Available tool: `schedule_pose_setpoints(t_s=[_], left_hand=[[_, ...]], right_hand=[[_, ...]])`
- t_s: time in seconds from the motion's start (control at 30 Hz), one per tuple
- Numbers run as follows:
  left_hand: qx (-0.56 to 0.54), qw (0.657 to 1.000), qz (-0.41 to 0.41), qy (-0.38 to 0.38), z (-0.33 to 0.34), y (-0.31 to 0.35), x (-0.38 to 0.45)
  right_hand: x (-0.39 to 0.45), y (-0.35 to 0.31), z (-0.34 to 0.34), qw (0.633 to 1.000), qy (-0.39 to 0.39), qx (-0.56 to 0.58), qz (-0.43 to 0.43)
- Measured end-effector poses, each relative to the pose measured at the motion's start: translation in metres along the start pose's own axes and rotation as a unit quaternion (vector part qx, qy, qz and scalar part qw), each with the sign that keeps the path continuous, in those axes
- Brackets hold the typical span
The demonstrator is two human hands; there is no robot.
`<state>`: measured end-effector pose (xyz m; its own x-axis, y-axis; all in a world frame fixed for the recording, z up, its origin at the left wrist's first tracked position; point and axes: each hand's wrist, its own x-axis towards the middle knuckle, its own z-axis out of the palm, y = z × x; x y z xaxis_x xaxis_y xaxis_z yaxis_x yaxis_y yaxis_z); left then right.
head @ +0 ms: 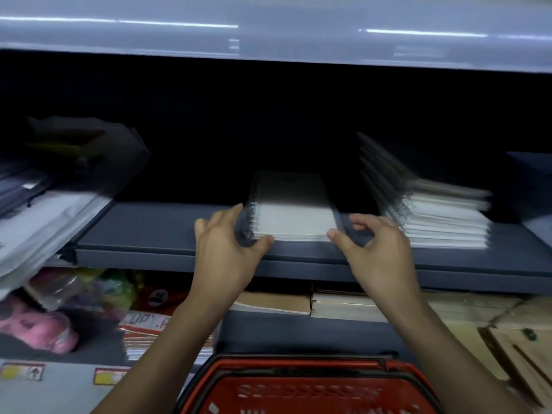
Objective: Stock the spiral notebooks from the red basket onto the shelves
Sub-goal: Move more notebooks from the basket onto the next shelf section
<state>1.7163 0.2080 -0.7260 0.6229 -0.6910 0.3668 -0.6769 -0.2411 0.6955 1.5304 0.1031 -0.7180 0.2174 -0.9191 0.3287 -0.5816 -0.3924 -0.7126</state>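
The red plastic basket sits just below my arms, while the small stack of white spiral-bound notebooks lies on the dark grey metal shelf, near its front edge. My left hand cups the wire-coil side and my right hand the other edge, both in a loose, half-open grip. I would square the stack, sliding it back level, clear of the taller pile of white spiral notebooks to the right.

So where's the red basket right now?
The red basket sits at the bottom centre of the head view, below the grey shelf, between the person's forearms.
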Motion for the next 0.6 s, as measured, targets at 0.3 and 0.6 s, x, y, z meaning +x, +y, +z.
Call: schedule_pose_setpoints(t_s=[0.3, 0.6], left_hand=[[-0.124, 0.992, -0.003, -0.017, -0.005, 0.007, -0.083], [-0.214, 0.937, -0.178, -0.211, 0.057, -0.047, -0.205]], right_hand=[[-0.090, 0.021, -0.031, 0.995, -0.033, 0.033, -0.087], [-0.194, 0.137, -0.013, 0.933, -0.304, -0.019, 0.191]])
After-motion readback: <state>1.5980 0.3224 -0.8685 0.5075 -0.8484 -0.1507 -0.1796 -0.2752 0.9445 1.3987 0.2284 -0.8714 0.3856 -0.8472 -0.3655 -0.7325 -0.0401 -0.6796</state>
